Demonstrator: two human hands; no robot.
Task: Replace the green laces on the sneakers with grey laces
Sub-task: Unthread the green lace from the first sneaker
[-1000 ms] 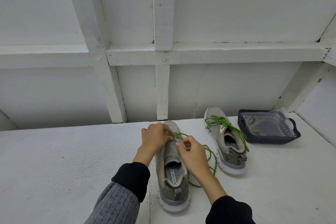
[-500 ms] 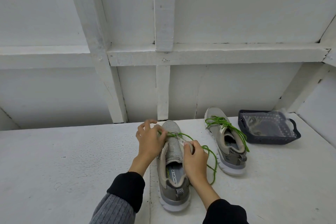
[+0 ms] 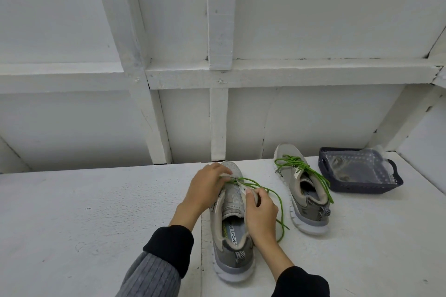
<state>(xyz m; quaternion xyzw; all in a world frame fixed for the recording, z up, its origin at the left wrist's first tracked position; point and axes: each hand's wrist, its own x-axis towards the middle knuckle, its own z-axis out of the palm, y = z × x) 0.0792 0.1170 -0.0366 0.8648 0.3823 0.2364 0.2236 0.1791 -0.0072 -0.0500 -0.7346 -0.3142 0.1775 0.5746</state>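
From the head camera, I had the near grey mesh sneaker (image 3: 231, 219) toe-away between my wrists, so the eyelets faced me for unlacing. My left hand (image 3: 207, 188) curled over the toe end, pinching the bright green cord lace (image 3: 272, 198). My right hand (image 3: 260, 214) gripped the eyelet flap. The second grey sneaker (image 3: 301, 190), laced, waited beside a dark plastic basket (image 3: 362, 185).

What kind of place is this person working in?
Probably a plain workshop or staged work booth: a white-painted table, a white wall with bare framing beams, and just sneakers and a small basket.
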